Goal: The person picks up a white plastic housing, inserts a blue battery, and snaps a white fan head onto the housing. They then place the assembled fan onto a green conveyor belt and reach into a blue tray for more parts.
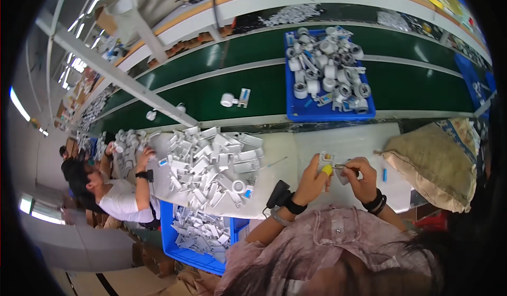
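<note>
Above the pale work surface, my left hand [310, 184] is closed on a small white plastic part [326, 156], which has a brownish or coppery spot inside. A bright yellow cover [327, 170] shows at the thumb of that hand. My right hand [363, 181] is pinched just beside the part, its fingertips on something thin and dark whose kind I cannot make out. Right of my hands lies a small blue piece [385, 175]. To the left spreads a large heap of white plastic housings [211, 161].
Beyond, a blue tray [330, 117] full of round white parts stands on the green conveyor [253, 82]. A fabric sack [433, 161] rests at right. Below the heap, a blue bin [171, 243] holds more white pieces. A co-worker [124, 198] handles parts at far left.
</note>
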Demonstrator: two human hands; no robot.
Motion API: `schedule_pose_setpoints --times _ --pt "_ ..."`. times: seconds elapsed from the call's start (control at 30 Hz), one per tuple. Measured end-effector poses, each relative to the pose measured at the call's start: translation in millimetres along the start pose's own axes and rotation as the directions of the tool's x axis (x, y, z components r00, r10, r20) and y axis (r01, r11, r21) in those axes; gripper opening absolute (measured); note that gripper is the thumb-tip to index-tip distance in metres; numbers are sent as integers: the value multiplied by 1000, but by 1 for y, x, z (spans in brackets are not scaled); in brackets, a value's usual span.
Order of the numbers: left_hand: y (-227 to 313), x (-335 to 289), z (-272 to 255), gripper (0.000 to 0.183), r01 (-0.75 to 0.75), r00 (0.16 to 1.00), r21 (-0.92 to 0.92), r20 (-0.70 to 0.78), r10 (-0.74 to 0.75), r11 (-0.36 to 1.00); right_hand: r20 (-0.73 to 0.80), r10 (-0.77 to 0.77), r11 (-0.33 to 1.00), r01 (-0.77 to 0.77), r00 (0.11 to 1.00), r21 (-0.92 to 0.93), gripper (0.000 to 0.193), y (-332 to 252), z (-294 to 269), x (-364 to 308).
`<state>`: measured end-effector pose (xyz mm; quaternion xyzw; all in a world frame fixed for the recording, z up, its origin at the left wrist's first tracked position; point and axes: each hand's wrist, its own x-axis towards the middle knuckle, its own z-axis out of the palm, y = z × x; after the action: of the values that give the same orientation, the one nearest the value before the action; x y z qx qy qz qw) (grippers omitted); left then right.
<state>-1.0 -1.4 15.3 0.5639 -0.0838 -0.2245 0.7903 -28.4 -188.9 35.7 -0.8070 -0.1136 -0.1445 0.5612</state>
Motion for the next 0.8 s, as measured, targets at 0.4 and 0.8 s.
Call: schedule_pose_setpoints --times 0.4,0.8 --pt "29 -8 21 32 37 997 -144 76 -26 989 -40 -259 955 250 965 -159 20 -20 -4 8" --pt "30 -10 26 45 -65 998 142 8 64 988 -13 -307 930 298 951 -214 25 -10 -2 4"
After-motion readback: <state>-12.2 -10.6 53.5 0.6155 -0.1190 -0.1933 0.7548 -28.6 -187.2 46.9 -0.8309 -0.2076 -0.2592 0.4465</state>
